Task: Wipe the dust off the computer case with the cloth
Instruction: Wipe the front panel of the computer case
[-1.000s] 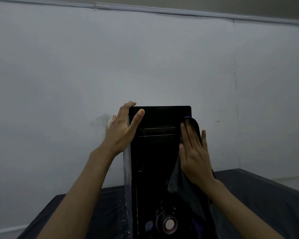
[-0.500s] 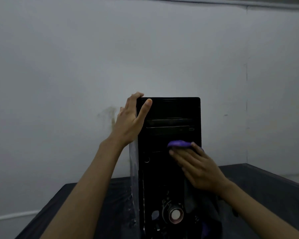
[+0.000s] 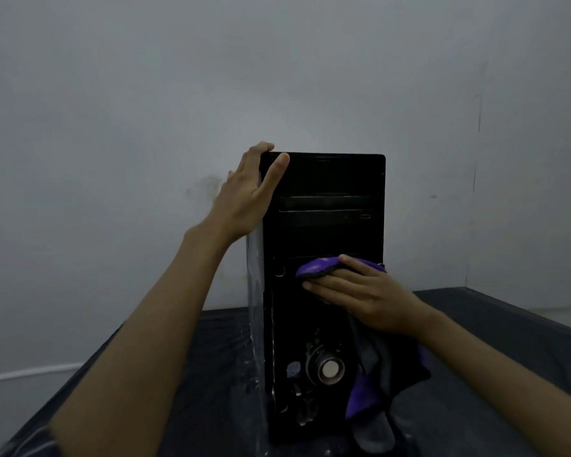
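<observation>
A black computer case [image 3: 323, 232] stands upright on a dark table, its front panel facing me. My left hand [image 3: 248, 192] grips the case's top left corner, thumb on the front and fingers over the top edge. My right hand [image 3: 363, 295] presses a purple and grey cloth [image 3: 317, 266] flat against the middle of the front panel, fingers straight and pointing left. The rest of the cloth hangs down under my wrist along the case's lower right.
The dark table [image 3: 495, 328] runs left and right of the case, with pale specks near its base. A white wall [image 3: 277, 77] stands close behind. A round silver button sits low on the front panel [image 3: 328, 369].
My right hand slid the cloth down from the upper right of the front panel to its middle and turned sideways. The left hand kept its hold on the top corner.
</observation>
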